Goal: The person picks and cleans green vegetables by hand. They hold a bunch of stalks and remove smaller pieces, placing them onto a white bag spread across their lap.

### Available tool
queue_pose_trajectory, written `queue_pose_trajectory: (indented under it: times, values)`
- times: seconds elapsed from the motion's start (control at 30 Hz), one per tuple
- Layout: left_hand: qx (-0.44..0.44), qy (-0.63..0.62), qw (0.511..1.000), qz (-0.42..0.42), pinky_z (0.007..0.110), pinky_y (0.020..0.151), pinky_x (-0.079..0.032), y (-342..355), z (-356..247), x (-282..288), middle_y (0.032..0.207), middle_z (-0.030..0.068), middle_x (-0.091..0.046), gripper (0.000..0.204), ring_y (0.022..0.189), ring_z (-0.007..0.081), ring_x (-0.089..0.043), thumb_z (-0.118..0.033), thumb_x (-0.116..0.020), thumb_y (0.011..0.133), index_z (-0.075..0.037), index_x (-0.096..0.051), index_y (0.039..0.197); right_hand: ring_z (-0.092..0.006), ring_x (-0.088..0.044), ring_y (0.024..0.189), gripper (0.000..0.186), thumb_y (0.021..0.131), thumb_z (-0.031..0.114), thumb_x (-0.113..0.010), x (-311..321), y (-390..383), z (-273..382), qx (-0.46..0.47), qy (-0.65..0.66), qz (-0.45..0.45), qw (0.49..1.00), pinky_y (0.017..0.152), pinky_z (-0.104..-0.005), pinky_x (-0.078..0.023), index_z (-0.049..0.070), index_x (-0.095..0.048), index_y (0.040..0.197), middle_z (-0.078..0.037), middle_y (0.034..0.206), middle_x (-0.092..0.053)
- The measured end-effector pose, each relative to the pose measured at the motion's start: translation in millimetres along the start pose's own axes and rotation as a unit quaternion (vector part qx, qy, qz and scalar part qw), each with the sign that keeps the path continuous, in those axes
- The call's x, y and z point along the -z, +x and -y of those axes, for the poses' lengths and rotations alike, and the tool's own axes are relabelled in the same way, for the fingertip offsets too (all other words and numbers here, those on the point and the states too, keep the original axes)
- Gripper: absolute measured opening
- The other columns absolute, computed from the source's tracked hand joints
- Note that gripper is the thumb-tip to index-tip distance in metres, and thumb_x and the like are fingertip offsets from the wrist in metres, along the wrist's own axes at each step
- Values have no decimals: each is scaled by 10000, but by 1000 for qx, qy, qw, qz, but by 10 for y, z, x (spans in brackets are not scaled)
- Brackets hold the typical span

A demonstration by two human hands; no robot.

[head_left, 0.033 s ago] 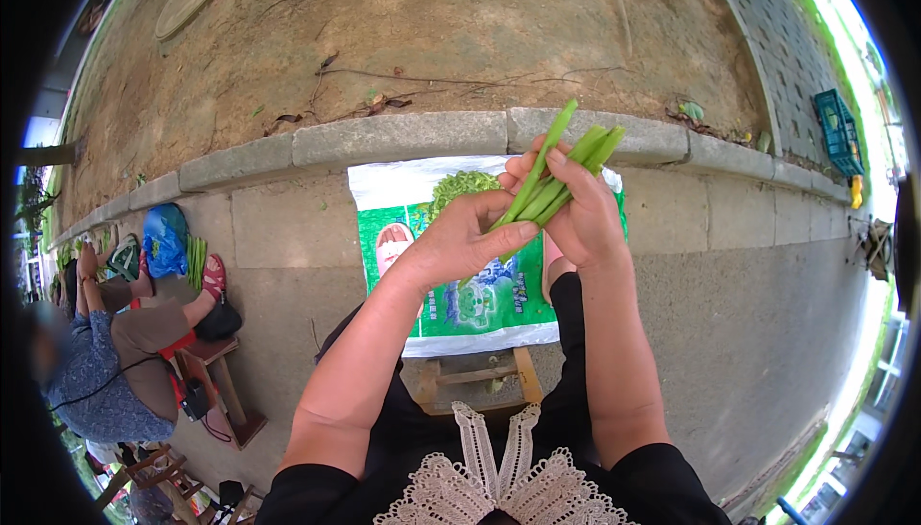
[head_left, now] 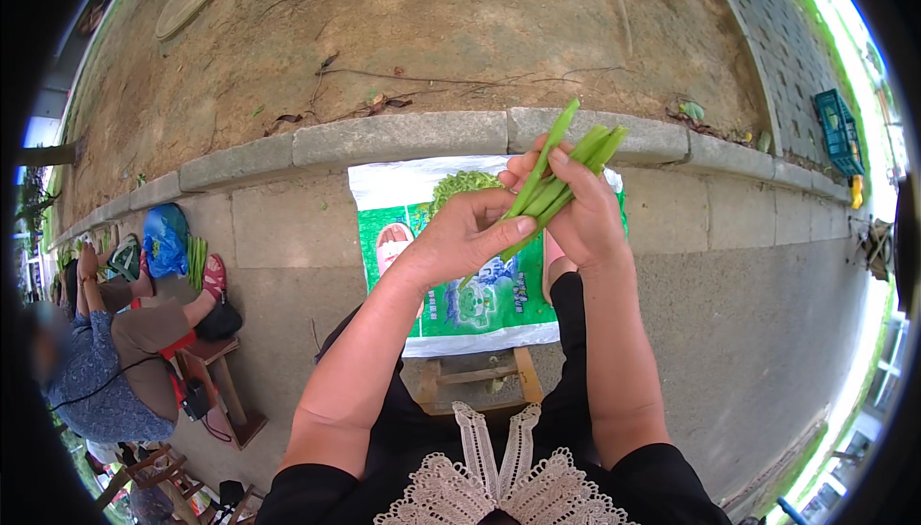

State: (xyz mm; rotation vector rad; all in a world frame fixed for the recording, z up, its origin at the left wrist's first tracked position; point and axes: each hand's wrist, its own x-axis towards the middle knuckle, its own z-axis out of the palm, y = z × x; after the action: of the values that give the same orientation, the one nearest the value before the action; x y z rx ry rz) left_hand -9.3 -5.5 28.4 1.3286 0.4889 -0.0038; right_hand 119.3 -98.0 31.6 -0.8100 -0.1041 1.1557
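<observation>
Green stalks (head_left: pixel 549 197) have shifted a touch to the right, the hands around them almost unmoved. At left, a person (head_left: pixel 106 362) sits near a blue bag (head_left: pixel 165 239). The left hand (head_left: pixel 456 245) pinches the stalks' lower part between thumb and fingers, above a sheet (head_left: pixel 384 184) bearing leafy greens (head_left: pixel 460 186); the right hand (head_left: pixel 587 226) clasps them higher up, thumb pressed on the bundle. At far right, a crate (head_left: pixel 838 131) lies near the curb (head_left: pixel 403 141).
</observation>
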Motion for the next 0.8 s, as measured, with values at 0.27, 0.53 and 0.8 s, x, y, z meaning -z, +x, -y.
queue_pose_trajectory:
  times: [0.27,0.53,0.8]
  values:
    - [-37,-31,997,-54,207,636,-414,22,42,-53,779,-9,-576,214,707,39,-482,-153,-526,877,15,-601,986,-270,-558,933,253,882,199,-472,80,33,-23,12,3,43,999,840,-410,-449,40,-470,1080,-123,949,-568]
    - [-76,-26,991,-104,197,521,-369,55,93,-116,663,-31,-527,184,601,15,-434,-123,-480,880,28,-573,929,-270,-546,962,310,896,202,-428,72,66,-81,21,61,38,997,853,-405,-441,65,-415,1174,-118,1021,-548]
    - [-95,76,986,-117,212,643,-417,49,109,-92,785,32,-583,199,715,58,-496,-134,-453,906,24,-552,974,-277,-547,957,304,904,198,-401,86,97,-110,28,61,48,997,856,-409,-433,67,-413,1177,-123,1030,-548]
